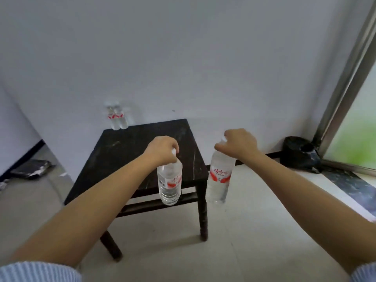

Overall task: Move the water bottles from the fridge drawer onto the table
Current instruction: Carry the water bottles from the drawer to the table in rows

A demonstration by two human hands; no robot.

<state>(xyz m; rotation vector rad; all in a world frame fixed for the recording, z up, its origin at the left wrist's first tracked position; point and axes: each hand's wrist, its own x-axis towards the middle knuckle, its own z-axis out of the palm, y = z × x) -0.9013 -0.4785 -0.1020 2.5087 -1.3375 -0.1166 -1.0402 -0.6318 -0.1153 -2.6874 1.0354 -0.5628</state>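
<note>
My left hand (pixel 162 148) grips a clear water bottle (pixel 169 183) with a red and white label by its cap; it hangs over the near right part of the small black table (pixel 122 151). My right hand (pixel 239 143) holds a second water bottle (pixel 219 178) by the cap, hanging just past the table's right edge, above the floor. Two more bottles (pixel 118 118) stand upright together at the table's far left corner against the wall. The fridge drawer is not in view.
A white wall rises behind the table. A black bag (pixel 299 154) lies on the floor at the right, by a metal-framed window (pixel 345 82). A dark flat object (pixel 30 168) lies on the floor at the left. Pale floor tiles surround the table.
</note>
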